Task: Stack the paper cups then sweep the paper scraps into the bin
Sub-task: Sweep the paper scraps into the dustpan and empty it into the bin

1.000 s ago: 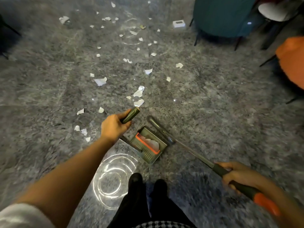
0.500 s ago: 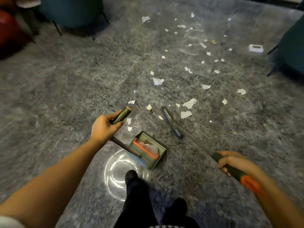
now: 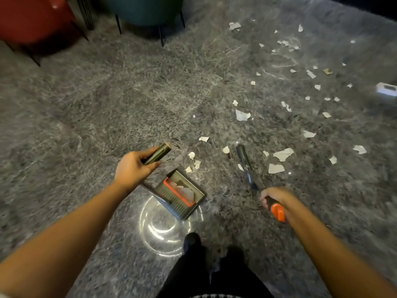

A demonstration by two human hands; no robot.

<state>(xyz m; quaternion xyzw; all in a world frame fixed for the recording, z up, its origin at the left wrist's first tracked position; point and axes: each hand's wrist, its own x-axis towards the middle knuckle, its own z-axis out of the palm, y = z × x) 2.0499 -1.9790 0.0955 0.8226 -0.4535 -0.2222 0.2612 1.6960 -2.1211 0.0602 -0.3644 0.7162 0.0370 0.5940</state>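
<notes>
Grey mottled floor (image 3: pixel 96 125) fills nearly the whole frame. Carpet or polished stone, can't tell. A bright ring-shaped glare (image 3: pixel 163 229) sits low centre. Upper left: red upholstered chair (image 3: pixel 32 18) on thin dark legs; beside it, top centre, a teal round-bodied chair (image 3: pixel 146 9). Torn white paper scraps (image 3: pixel 242 115) lie scattered over the upper right and centre right, thinning toward the middle.

Left hand (image 3: pixel 133 168), centre-left, has its fingers curled round the upper grip of the dark green long-handled dustpan with orange comb strip (image 3: pixel 182 194). The pan hangs tilted at centre, just above the glare, w/ pale scraps inside and a few more just beside its upper edge. Whether it touches the floor isn't clear. Right hand (image 3: pixel 277 195), centre right, is wrapped round the dark-handled broom with orange end (image 3: pixel 278 211). The broom's dark head (image 3: pixel 243 158) sits among scraps right of the pan, apart from it.

Hard to see: both chairs are cut off by the top edge. A small white box-like object (image 3: pixel 385 91) is cut by the right edge and blurred; no telling what it is. The broom shaft btw. hand and head is foreshortened and mostly lost against the floor. The person's dark shoes (image 3: pixel 193 239) and trousers at bottom centre are dim, edges vague. Both forearms run out thru the bottom corners.
</notes>
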